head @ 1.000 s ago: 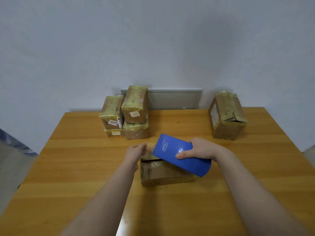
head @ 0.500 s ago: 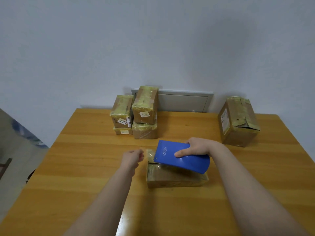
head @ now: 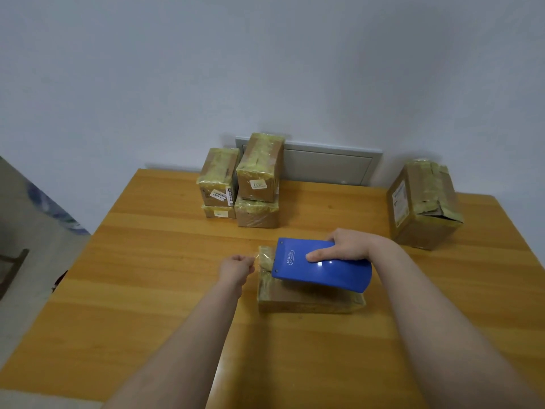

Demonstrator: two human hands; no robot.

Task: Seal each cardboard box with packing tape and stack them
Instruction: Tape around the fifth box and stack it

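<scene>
Clear tape (head: 262, 256) got pulled out, pinched by the left hand (head: 236, 268); blue plastic dispenser (head: 330, 276) is gripped by the right hand (head: 351, 245) above the brown cardboard box (head: 306, 299) (sealing underway).

We see a glossy blue tape dispenser (head: 321, 267) with pale lettering, over a brown cardboard box (head: 309, 301) banded in yellowish clear tape (head: 264, 258). The 4 stacked boxes (head: 256, 178) are brown too (white labels on 3), as is the large box (head: 424, 205). The table (head: 147, 276) shows honey-orange wood grain, and the wall (head: 265, 69) is pale grey.
</scene>
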